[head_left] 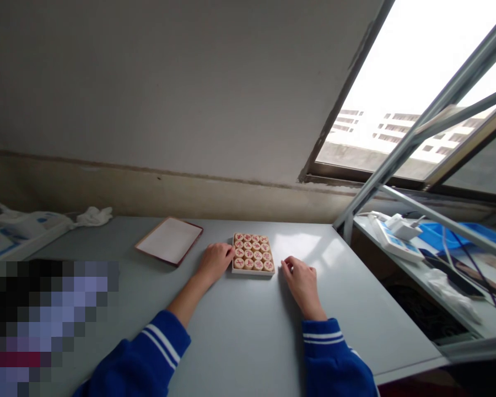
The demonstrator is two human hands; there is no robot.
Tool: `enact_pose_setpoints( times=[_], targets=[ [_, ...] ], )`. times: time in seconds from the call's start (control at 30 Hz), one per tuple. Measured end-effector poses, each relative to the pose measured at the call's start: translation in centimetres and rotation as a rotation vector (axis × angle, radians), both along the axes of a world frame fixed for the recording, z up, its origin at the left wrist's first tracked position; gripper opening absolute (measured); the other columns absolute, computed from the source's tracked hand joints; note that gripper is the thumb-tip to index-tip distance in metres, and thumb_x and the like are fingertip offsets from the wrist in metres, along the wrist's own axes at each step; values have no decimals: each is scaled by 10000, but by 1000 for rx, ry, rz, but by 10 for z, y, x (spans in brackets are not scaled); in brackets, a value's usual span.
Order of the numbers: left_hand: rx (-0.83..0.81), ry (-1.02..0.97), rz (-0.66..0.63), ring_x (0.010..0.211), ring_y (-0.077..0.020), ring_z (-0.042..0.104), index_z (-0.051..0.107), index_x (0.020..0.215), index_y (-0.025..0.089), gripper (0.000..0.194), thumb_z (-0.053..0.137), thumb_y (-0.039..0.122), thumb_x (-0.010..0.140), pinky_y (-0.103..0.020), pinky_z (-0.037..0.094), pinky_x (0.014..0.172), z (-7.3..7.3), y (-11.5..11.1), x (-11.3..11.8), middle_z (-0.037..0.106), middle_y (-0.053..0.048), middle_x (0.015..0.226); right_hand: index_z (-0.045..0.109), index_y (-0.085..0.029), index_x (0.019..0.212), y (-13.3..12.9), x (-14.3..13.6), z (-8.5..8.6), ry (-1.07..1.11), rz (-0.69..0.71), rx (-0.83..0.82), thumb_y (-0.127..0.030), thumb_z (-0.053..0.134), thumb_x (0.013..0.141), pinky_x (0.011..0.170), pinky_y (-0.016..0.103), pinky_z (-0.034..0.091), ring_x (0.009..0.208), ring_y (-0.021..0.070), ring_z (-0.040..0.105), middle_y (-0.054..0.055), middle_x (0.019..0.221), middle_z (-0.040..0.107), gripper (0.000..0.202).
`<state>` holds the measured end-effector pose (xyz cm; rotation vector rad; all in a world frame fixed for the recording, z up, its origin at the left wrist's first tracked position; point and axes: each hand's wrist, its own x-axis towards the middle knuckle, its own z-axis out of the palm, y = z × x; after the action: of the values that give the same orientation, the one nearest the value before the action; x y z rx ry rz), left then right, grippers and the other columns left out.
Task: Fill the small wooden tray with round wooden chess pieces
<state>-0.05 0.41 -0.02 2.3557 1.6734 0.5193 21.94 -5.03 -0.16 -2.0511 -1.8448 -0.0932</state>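
Note:
A shallow white box (254, 273) stands on the grey table, filled with rows of round wooden Chinese chess pieces (248, 254) that carry red characters on their tops. At the box's left edge is my left hand (215, 261), its fingers curled and closed against the side. To the right of the box, a small gap away from it, my right hand (300, 278) rests with its fingers curled in and nothing visible in them. A box lid (169, 240) with a dark red rim lies to the left, its white inside facing up.
The grey table (240, 342) meets a wall behind. A metal frame (380, 171) rises at the right end, beside a window. Beyond it another surface holds a white device (397, 237) and a blue tray (458, 236). White equipment (37, 226) and a crumpled cloth (93, 216) lie far left.

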Motion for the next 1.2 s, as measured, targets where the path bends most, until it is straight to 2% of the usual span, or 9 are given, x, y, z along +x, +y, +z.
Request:
enact_pose_setpoints(
  times=[0.13,0.23,0.37,0.5,0.63,0.73,0.87,1.0,1.2],
  targets=[
    [12,-33,61,692,-169,596,628,703,178,510,199,373,899,-272,351,641,5,-1,-2,676,-84,750,569,-185,757,3,1,-4,91,-74,-53,-285,406,848,650,273,272,748,169,558,23,759,643,212],
    [171,-49,203,756,-193,575,609,727,173,478,202,357,898,-299,359,686,9,-2,-9,658,-88,761,570,-188,737,3,2,-5,91,-61,-7,-286,408,835,630,271,273,721,171,557,22,716,637,214],
    [439,-9,486,972,-287,496,546,1019,136,333,349,345,850,-397,357,775,7,1,-24,591,-155,1050,563,-194,699,4,3,-9,79,-27,71,-293,412,828,602,269,275,665,172,555,13,659,626,222],
    [419,107,598,985,-324,493,456,1171,60,429,405,289,812,-432,368,773,-3,5,-38,517,-226,1158,561,-197,681,5,5,-13,45,-2,137,-286,395,828,585,270,278,623,167,550,18,639,624,239],
    [278,181,476,930,-302,541,577,1023,90,325,349,211,826,-408,394,743,-5,6,-42,574,-202,1078,565,-196,691,5,5,-13,41,9,127,-279,401,829,581,266,286,616,165,549,17,636,621,230],
    [251,140,384,919,-282,565,610,955,111,335,303,191,847,-393,414,745,-2,7,-39,609,-173,1032,565,-195,703,5,5,-12,41,2,100,-275,416,829,582,263,292,627,166,552,14,645,620,211],
    [429,-74,324,1021,-239,556,575,997,147,322,295,252,879,-347,440,808,1,5,-31,592,-129,1132,560,-195,702,5,5,-11,27,8,103,-278,417,830,583,261,295,626,165,551,17,649,618,209],
    [674,-343,86,1161,-192,470,515,1051,178,287,312,292,883,-305,430,902,0,-4,-25,504,-106,1266,554,-198,689,5,5,-11,12,37,126,-287,399,827,568,259,291,603,160,538,16,643,611,226],
    [721,-487,-74,1211,-172,418,423,1123,165,335,216,304,899,-298,437,911,-4,-8,-29,406,-149,1340,549,-198,692,5,6,-12,26,48,112,-300,387,826,568,266,305,606,165,529,18,633,593,233]
  ],
)
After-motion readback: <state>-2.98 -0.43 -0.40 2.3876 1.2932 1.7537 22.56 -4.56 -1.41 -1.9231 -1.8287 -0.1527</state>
